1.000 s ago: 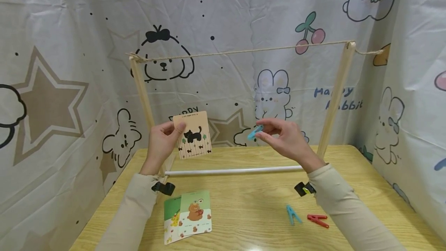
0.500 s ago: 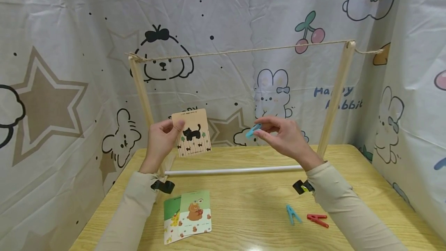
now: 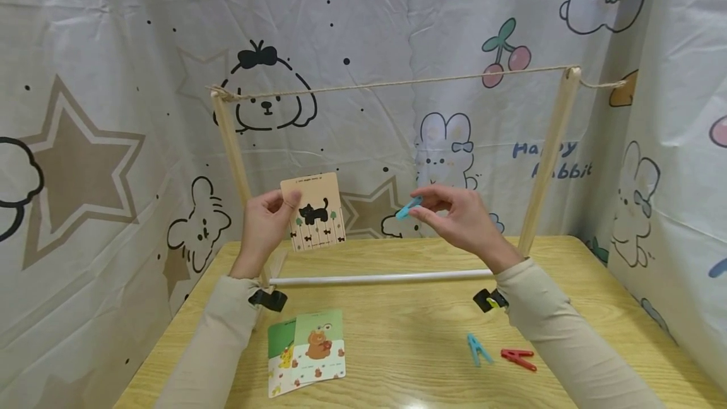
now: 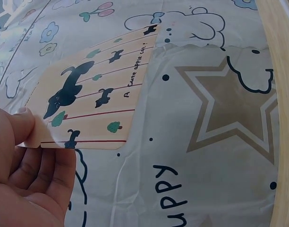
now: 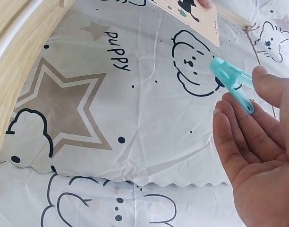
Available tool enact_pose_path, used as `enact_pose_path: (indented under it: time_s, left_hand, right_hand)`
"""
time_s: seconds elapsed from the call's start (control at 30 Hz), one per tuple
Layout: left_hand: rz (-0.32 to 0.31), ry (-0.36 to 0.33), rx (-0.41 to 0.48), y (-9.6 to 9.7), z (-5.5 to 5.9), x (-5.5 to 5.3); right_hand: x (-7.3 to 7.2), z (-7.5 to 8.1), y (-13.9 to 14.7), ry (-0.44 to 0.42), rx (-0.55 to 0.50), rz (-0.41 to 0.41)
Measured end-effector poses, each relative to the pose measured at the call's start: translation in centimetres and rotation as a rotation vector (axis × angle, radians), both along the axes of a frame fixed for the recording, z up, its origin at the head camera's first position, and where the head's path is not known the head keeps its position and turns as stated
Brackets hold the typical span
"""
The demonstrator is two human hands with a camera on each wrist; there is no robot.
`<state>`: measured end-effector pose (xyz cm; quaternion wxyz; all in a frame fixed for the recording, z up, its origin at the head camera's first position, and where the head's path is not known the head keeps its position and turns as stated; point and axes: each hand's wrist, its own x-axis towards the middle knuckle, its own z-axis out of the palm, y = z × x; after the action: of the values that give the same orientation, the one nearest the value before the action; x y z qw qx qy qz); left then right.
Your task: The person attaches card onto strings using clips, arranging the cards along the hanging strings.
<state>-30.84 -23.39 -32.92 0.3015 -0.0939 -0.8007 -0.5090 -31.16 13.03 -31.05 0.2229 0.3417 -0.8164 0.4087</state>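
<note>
My left hand (image 3: 265,226) pinches a peach-coloured card (image 3: 314,212) by its left edge, thumb across the front. A black cat, small trees and thin lines are printed on the card (image 4: 95,94). Opposite it, my right hand (image 3: 462,218) holds a light blue clothespin (image 3: 408,207) between thumb and fingers, its nose pointing left toward the card. Close up in the right wrist view, the clothespin (image 5: 232,82) has its handle ends between the thumb and fingers. Both hands are raised above the table, below a string (image 3: 369,84) and apart from each other.
Two wooden posts (image 3: 546,163) carry the string, with a white rod (image 3: 380,279) low between them. On the table (image 3: 397,333) lie overlapping green cards (image 3: 319,349) at left, and a blue clothespin (image 3: 479,350) and a red clothespin (image 3: 518,359) at right. A patterned curtain (image 3: 363,30) hangs behind.
Both hands have risen slightly, card and clothespin with them. My right hand has also shifted a little left, toward the card. The things on the table have stayed put.
</note>
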Motion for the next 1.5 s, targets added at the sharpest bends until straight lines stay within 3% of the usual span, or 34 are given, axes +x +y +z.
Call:
enact_pose_path:
  time_s: [0.43, 0.73, 1.0, 1.23, 1.4, 1.5]
  left_hand:
    - [-0.030, 0.048, -0.015, -0.1, 0.2, -0.3]
    - [-0.008, 0.051, -0.022, 0.2, 0.5, -0.5]
    - [-0.030, 0.036, -0.013, 1.3, 2.5, 1.9]
    - [-0.010, 0.023, 0.009, 0.1, 1.0, 0.0]
    - [-0.020, 0.032, 0.018, 1.3, 2.7, 1.7]
    - [-0.027, 0.045, 0.008, 1.6, 3.3, 2.3]
  right_hand:
    - [-0.3, 0.9, -0.5, 0.029, -0.020, 0.021]
    - [-0.3, 1.6, -0.9, 0.041, -0.007, 0.011]
    - [-0.5, 2.1, -1.2, 0.052, -0.013, 0.008]
    - [-0.7, 2.5, -1.6, 0.050, -0.013, 0.009]
    - [-0.8, 3.0, -1.9, 0.077, -0.007, 0.020]
    - [-0.8, 3.2, -2.1, 0.091, -0.004, 0.026]
